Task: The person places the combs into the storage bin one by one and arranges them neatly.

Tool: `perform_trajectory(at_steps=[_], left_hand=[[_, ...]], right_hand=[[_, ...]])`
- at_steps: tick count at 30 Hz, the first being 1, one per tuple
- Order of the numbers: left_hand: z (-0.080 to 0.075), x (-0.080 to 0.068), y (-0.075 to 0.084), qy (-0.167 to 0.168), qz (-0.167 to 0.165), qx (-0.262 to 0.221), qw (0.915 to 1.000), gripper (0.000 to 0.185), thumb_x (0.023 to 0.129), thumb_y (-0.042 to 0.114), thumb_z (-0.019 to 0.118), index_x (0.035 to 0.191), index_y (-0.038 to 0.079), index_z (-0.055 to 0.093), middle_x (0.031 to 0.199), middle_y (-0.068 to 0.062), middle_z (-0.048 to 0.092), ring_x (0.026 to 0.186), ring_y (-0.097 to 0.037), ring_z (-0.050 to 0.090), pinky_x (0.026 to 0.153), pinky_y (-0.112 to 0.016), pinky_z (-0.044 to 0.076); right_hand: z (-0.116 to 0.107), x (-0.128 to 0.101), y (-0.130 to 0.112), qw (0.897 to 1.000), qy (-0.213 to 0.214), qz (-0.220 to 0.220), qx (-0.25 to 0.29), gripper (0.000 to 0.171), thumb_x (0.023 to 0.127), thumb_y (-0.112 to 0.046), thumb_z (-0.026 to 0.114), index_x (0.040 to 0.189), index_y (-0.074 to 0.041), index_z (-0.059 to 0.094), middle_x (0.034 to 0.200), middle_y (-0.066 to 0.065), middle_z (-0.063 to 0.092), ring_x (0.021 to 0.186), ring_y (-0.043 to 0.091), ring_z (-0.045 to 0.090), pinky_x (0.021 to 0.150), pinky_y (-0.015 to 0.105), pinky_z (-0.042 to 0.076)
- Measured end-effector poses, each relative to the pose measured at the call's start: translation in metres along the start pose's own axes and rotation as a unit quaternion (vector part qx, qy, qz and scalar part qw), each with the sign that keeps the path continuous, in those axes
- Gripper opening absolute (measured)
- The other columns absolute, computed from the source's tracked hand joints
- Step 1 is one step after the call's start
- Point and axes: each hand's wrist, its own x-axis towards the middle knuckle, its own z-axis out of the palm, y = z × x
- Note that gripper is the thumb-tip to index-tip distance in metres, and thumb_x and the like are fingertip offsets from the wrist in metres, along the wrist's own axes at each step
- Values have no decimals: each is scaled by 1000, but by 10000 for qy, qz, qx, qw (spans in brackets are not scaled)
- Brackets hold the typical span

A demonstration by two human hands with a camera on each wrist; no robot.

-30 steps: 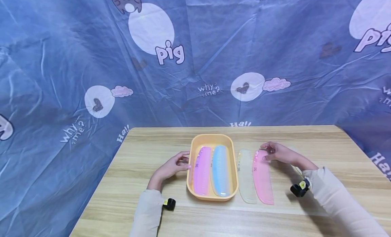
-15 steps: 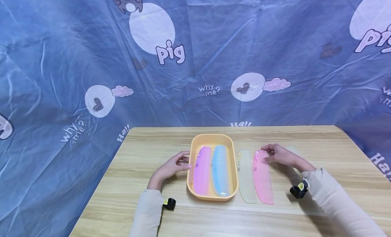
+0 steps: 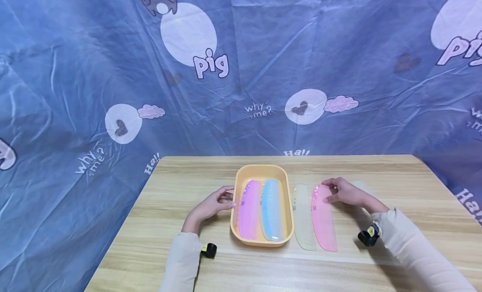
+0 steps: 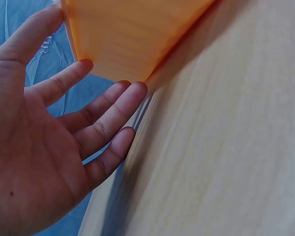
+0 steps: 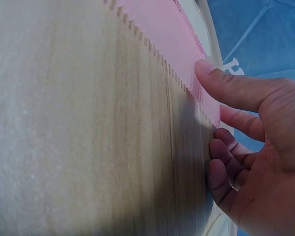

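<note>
My left hand (image 3: 213, 205) is at the left wall of a yellow-orange tray (image 3: 262, 244). In the left wrist view its thumb reaches the rim and its loosely extended fingers (image 4: 84, 66) touch or sit close to the wall. Inside the tray a purple comb (image 3: 249, 210) and a blue comb (image 3: 272, 210) lie side by side. To the right, a pale green comb (image 3: 304, 216) and a pink comb (image 3: 324, 221) lie on the table. My right hand (image 3: 348, 192) pinches the pink comb's far end, thumb on top and index finger at the tip; the other fingers curl beside it.
A pale translucent shape (image 3: 361, 185) lies partly hidden behind my right wrist; its kind is unclear. The wooden table (image 3: 271, 267) meets a blue printed cloth (image 3: 233, 133) at its back edge. Small black cameras (image 3: 209, 251) sit at both wrists.
My right hand has moved slightly nearer and its thumb and index finger have settled on the pink comb's far end. The left hand, tray and combs stay where they were.
</note>
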Motion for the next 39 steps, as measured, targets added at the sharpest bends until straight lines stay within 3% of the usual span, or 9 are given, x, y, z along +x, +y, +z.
perform_trajectory(at_steps=[9, 16, 20, 24, 30, 35, 39], left_hand=[[0, 1, -2, 34, -4, 97, 9999, 64, 92, 23, 67, 147, 10, 37, 134, -22, 51, 121, -33, 53, 99, -43, 47], [0, 0, -1, -72, -52, -98, 9999, 66, 92, 24, 67, 148, 10, 36, 133, -23, 50, 120, -34, 56, 99, -41, 49], [0, 0, -1, -77, -56, -107, 9999, 65, 92, 23, 66, 148, 10, 35, 133, -23, 50, 120, -34, 56, 99, -40, 49], [-1, -1, 0, -76, -13, -50, 10000, 65, 92, 22, 66, 148, 7, 35, 133, -25, 50, 119, -34, 56, 99, -40, 49], [-1, -2, 1, -66, 8, 6, 10000, 66, 92, 22, 66, 147, 4, 34, 132, -26, 50, 118, -34, 56, 99, -40, 49], [0, -2, 2, 11, -40, 106, 9999, 65, 91, 24, 67, 147, 8, 36, 132, -22, 52, 119, -33, 55, 100, -42, 47], [0, -1, 2, 36, -8, 190, 9998, 65, 91, 24, 67, 147, 10, 37, 133, -21, 52, 120, -32, 54, 101, -43, 46]], right_hand=[[1, 0, 0, 9997, -101, 63, 210, 53, 75, -9, 80, 115, 15, 56, 99, 18, 61, 86, 17, 48, 69, 20, 41], [-2, 1, 8, 9981, -107, -402, 445, 50, 73, -16, 81, 107, 13, 57, 93, 11, 59, 82, 14, 47, 68, 20, 40], [-1, 3, 6, 9989, -192, 28, 416, 52, 73, -14, 81, 110, 13, 56, 93, 12, 58, 81, 16, 45, 67, 21, 39], [0, 3, 1, 9990, -226, 184, 345, 50, 74, -7, 80, 110, 16, 54, 90, 15, 55, 79, 16, 43, 63, 21, 37], [0, 1, -3, 9997, -171, -169, 35, 59, 74, -11, 80, 120, 13, 53, 93, 15, 55, 85, 17, 43, 71, 23, 37], [0, -2, -3, 9986, -182, -465, -190, 61, 73, -10, 79, 126, 8, 55, 80, 7, 38, 80, 18, 33, 71, 24, 28], [0, -3, -6, 9987, -186, -437, -165, 59, 73, -10, 79, 125, 7, 57, 82, 5, 34, 80, 19, 31, 71, 24, 27]])
